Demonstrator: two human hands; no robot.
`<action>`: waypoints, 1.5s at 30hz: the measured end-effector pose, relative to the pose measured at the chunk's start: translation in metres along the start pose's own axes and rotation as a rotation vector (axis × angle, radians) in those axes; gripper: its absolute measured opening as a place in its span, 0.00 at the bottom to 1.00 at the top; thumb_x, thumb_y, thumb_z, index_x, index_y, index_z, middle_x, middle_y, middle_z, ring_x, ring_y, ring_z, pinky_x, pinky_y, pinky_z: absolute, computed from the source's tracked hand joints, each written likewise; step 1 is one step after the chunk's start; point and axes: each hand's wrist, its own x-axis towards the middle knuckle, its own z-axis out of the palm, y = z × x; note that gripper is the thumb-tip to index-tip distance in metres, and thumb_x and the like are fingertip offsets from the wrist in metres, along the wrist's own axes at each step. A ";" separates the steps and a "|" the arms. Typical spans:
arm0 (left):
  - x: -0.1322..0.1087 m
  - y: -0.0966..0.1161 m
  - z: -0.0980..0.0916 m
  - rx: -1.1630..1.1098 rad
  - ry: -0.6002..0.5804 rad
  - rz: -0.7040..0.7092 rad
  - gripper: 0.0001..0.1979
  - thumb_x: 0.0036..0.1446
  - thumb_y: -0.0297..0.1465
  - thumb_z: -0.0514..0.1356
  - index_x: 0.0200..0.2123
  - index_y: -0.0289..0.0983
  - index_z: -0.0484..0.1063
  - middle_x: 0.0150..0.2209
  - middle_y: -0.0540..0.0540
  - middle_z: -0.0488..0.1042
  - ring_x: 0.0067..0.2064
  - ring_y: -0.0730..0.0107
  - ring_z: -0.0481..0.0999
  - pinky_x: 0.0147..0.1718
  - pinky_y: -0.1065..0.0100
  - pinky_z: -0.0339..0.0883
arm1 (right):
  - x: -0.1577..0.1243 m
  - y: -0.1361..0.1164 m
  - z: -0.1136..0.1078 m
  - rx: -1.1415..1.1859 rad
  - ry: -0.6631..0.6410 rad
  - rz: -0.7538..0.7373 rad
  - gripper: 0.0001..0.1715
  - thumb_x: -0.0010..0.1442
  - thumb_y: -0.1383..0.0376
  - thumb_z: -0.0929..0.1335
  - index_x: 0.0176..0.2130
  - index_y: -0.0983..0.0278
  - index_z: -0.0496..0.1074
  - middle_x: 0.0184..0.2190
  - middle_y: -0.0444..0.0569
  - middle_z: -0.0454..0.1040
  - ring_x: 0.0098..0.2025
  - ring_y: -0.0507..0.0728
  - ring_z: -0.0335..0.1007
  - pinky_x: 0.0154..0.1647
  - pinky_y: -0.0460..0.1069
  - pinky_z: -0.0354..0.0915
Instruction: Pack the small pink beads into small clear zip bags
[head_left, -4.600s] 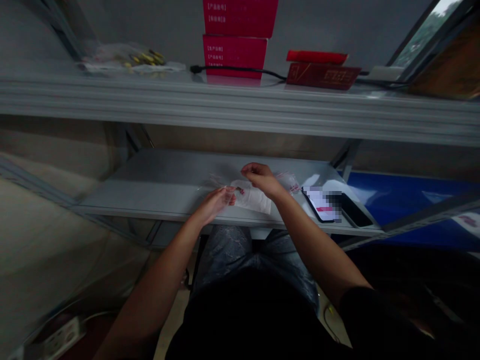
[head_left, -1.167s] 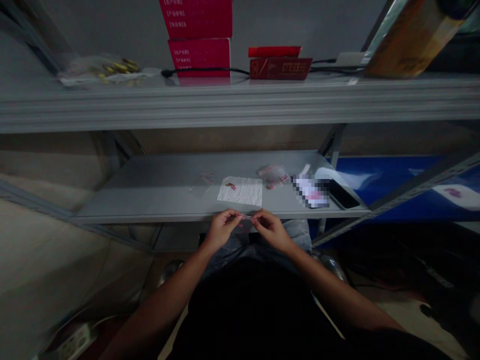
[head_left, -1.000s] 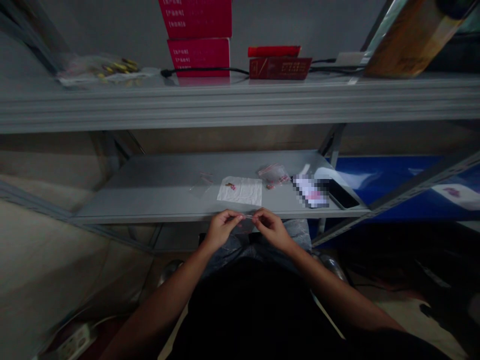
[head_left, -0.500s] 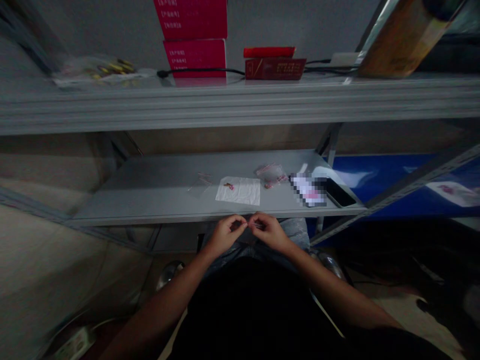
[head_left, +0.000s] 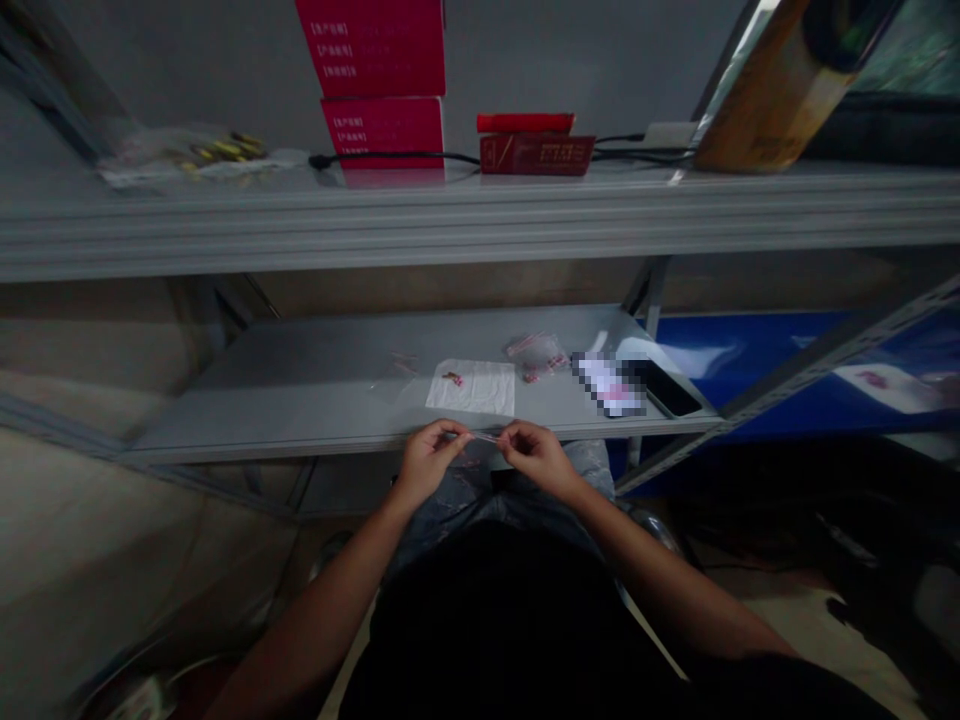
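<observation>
Together, left fingers (head_left: 448,428), right fingers (head_left: 517,431), pinching clear plastic (head_left: 484,437), white sheet (head_left: 487,387) beyond.

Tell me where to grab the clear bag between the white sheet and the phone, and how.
Likely best: pinch the clear bag by its red-lined far edge, from above, with the right hand. The bag lies on the shelf with its pink pieces toward the near side, clear of that edge. Whether it's sealed, I can't tell.

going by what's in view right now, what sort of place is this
Probably a storeroom or small workroom, though that's a guess: there is grey metal shelving, two stacked crimson cartons on its upper level, and a small clear zip bag lying lower down.
</observation>
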 end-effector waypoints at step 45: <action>0.093 0.004 -0.082 1.197 0.347 0.078 0.26 0.60 0.42 0.65 0.57 0.33 0.74 0.61 0.30 0.72 0.62 0.42 0.71 0.61 0.49 0.64 | 0.022 -0.004 -0.046 -0.760 0.058 -0.150 0.09 0.67 0.67 0.66 0.44 0.63 0.75 0.44 0.55 0.78 0.47 0.64 0.75 0.51 0.58 0.70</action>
